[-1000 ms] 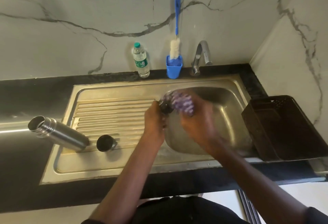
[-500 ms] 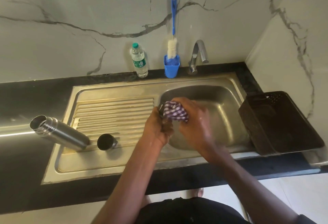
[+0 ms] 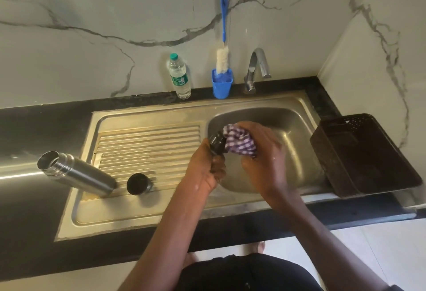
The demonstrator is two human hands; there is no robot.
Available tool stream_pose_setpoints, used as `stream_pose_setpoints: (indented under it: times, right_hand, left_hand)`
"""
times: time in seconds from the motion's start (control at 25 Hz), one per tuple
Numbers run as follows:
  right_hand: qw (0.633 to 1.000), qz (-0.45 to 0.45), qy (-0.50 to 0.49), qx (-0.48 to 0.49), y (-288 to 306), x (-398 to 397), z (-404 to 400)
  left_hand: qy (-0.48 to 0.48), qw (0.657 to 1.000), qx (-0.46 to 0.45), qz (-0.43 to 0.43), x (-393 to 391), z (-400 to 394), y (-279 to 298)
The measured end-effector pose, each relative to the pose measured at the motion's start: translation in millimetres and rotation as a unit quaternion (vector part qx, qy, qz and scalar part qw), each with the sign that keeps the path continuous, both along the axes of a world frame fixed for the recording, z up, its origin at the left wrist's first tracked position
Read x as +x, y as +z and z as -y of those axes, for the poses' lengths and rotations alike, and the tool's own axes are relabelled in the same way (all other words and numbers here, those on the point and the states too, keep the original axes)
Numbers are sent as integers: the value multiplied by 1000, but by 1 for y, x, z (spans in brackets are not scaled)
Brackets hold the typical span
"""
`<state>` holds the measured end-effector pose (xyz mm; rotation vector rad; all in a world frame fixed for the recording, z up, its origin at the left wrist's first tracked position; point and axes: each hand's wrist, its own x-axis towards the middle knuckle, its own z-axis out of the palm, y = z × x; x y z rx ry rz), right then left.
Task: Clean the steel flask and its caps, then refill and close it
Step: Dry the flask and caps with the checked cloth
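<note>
Head cam, looking fwd and down, close over sink (image 3: 138,212), hands near centre

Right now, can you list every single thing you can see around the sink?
steel flask: 1, silver, lying open on its side at the drainboard's left edge
cap on the drainboard: 1, dark, right of the flask's base
cap in hand: 1, dark, over the basin
checked cloth: 1, purple and white, against the held cap
water bottle: 1, clear with green cap, upright by the wall
bottle brush: 1, blue handle, white bristles, standing in the cup
cup: 1, blue, beside the tap
tap: 1, steel, behind the basin
sink: 1, steel
basket: 1, dark, right of the sink
left hand: holds the cap
right hand: grips the cloth
</note>
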<state>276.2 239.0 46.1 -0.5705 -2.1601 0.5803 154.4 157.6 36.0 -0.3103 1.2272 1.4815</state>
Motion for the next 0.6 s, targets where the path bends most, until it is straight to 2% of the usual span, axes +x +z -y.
stream_pose_setpoints:
  times: [0.08,0.12,0.24,0.28,0.4,0.52,0.6]
  right_hand:
    - [998,43,33,33,0,-3,5]
    - [998,55,16,20,-1,-3,2]
    - [992,31,-67,-102,-3,1,-12]
    - [990,9,-59,-125,0,1,-15]
    - [985,-27,66,-159,13,-3,-13]
    - [974,-34,99,-202,21,-7,-18]
    - [976,-34,123,-175,21,-10,-23]
  left_hand:
    - [10,1000,-7,-17,1,-1,2]
    - [5,1000,3,-24,0,-1,2]
    - [-11,998,32,-45,-6,2,-2]
    - [-16,997,32,-65,-8,1,-3]
    - [-39,991,49,-116,-15,-3,2]
    - [-64,981,37,-179,-21,-2,0]
    - [-45,986,34,-159,-24,-4,0]
